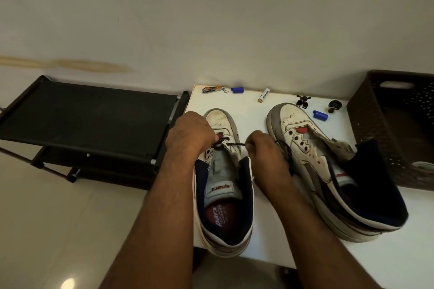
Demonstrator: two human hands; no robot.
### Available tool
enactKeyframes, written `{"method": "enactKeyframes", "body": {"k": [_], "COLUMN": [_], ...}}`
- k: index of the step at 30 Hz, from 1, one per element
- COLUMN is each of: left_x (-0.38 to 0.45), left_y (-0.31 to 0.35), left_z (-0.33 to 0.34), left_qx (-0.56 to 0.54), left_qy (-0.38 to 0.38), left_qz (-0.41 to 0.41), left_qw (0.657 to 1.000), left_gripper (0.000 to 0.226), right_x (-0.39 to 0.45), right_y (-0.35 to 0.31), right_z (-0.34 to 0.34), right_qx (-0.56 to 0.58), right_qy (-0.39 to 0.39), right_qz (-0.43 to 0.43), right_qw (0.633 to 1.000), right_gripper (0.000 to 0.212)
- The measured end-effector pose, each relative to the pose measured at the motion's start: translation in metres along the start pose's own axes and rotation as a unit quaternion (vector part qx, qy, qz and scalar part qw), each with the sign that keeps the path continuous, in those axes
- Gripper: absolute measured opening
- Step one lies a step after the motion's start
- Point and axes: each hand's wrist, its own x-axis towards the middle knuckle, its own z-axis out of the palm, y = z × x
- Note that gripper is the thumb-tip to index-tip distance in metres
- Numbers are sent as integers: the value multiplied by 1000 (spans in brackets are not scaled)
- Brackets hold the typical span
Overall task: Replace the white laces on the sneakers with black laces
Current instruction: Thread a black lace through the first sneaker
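Sneakers: two; both hands (190, 134) (263, 148) pinch one black lace (232, 144)

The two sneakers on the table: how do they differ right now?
The left sneaker has a black lace across its lowest eyelets, each end pinched by the left hand and right hand; the right sneaker shows bare eyelets. The left sneaker stands upright and straight; the right sneaker leans and sits angled, tongue flopped aside. Both are worn white sneakers with navy lining, toes toward the wall.
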Motion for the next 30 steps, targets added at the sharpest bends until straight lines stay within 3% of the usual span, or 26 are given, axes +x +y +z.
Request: {"method": "enactKeyframes", "body": {"k": [4, 8, 12, 17, 21, 25, 26, 28, 30], "left_x": [-1, -3, -4, -4, -8, -17, -19, -27, -38], "left_y": [-1, 1, 1, 2, 4, 2, 0, 0, 6], "left_z": [0, 0, 0, 1, -1, -6, -8, -14, -25], "left_qx": [7, 19, 22, 13, 16, -15, -29, -79, -169], "left_qy": [-3, -2, 7, 6, -14, -26, -19, 23, 43], "left_qz": [7, 22, 26, 19, 17, 22, 29, 48, 68], "left_qw": [1000, 1000, 999, 1000, 1000, 999, 999, 995, 982], "left_gripper": [31, 21, 18, 18, 20, 8, 12, 16, 10], "right_x": [4, 1, 1, -4, 2, 4, 4, 5, 4], "right_y": [8, -9, -14, -11, -8, -5, -6, -15, -31], "right_z": [-11, -7, -2, -11, -12, -16, -22, -41, -68], "right_qx": [-129, 8, -4, -61, -69, -114, -81, 96, 338], "right_qy": [-14, -44, -47, -84, -92, -122, -113, -106, -135], "right_qz": [30, -57, -89, -118, -76, -34, -17, 46, 93], "right_qw": [991, 997, 995, 988, 991, 985, 990, 989, 927], "right_gripper": [18, 40, 24, 27, 30, 29, 28, 19, 14]}}
